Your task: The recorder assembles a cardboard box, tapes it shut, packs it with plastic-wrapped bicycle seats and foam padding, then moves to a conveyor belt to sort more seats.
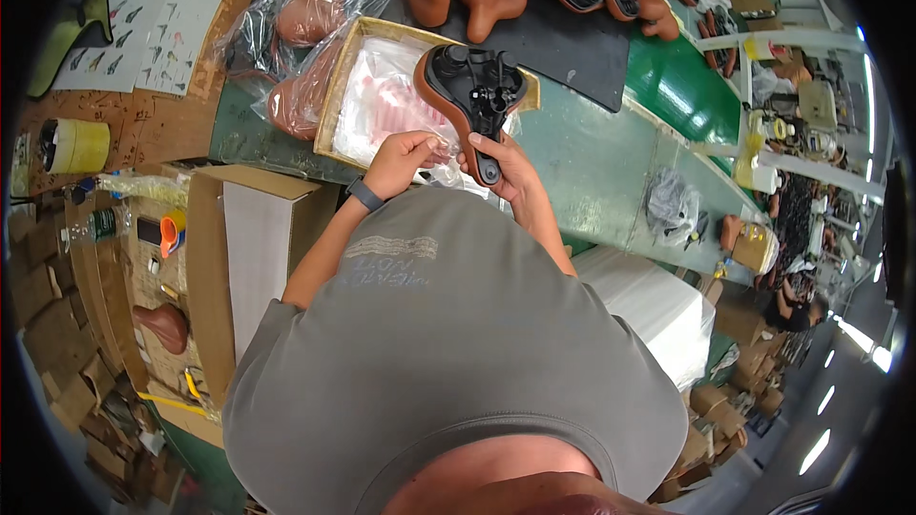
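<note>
A brown bicycle saddle (468, 95) is held underside up, its black base and springs showing and its nose toward me. My right hand (512, 170) is closed around the nose. Just left of it, my left hand (403, 162), with a dark band on the wrist, pinches the edge of a thin clear plastic bag (441, 147). How far that bag reaches behind the saddle is hidden. Under the saddle's left side stands a shallow cardboard box (336, 86), holding clear plastic bags (372, 105) with red print.
Several brown saddles (491, 2) lie on a black mat (572, 57) at the far side. Bagged saddles (310, 14) sit left of the box. A crumpled clear bag (673, 205) lies on the green table (601, 191) at right. An opened carton (258, 181) stands at my left.
</note>
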A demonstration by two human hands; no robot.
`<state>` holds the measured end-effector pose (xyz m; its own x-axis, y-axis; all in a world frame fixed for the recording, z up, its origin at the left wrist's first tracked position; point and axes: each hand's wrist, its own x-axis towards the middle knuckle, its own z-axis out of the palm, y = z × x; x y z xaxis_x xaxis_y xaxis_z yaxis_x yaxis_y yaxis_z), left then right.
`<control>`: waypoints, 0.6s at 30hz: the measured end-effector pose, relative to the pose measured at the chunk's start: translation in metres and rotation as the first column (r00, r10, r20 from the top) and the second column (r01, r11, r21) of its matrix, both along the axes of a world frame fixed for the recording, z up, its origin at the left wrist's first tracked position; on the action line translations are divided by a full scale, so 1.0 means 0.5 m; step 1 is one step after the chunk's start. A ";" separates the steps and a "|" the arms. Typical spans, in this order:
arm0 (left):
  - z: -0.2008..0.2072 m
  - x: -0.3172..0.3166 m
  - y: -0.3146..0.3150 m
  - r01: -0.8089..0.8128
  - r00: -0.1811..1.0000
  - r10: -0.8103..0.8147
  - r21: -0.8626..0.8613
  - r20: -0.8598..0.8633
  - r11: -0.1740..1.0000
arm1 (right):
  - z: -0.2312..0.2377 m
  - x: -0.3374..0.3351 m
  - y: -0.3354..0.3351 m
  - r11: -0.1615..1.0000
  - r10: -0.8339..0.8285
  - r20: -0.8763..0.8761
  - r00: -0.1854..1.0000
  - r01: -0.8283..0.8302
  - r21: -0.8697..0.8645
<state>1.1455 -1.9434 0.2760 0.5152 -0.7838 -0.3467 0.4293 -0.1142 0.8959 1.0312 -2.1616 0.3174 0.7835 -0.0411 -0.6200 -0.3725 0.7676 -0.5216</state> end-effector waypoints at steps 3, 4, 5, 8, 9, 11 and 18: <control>0.060 0.033 -0.013 -0.052 0.993 0.044 -0.078 -0.112 0.996 | 0.055 0.039 -0.019 1.000 -0.025 0.034 0.999 0.025 0.011; 0.084 0.043 -0.023 -0.096 0.984 0.085 -0.065 -0.155 0.993 | 0.072 0.052 -0.033 0.997 -0.009 0.065 0.998 0.014 -0.070; 0.081 0.061 -0.030 -0.093 0.983 0.082 -0.062 -0.162 0.994 | 0.086 0.065 -0.050 0.988 0.007 0.095 0.995 0.007 -0.152; 0.097 0.160 -0.030 -0.564 0.755 0.381 -0.232 -0.534 0.792 | 0.114 0.067 -0.117 0.960 -0.064 0.154 0.986 0.103 -0.260; 0.123 0.213 -0.027 -0.712 0.604 0.456 -0.187 -0.654 0.677 | 0.122 0.064 -0.140 0.921 -0.120 0.167 0.979 0.172 -0.348; 0.140 0.278 -0.032 -0.624 0.646 0.366 -0.188 -0.670 0.758 | 0.139 0.063 -0.159 0.940 -0.241 0.292 0.926 0.298 -0.169; 0.272 0.338 -0.283 -0.352 0.865 0.377 -0.136 0.330 0.926 | 0.084 0.147 -0.240 0.502 0.175 0.132 0.976 0.027 -0.865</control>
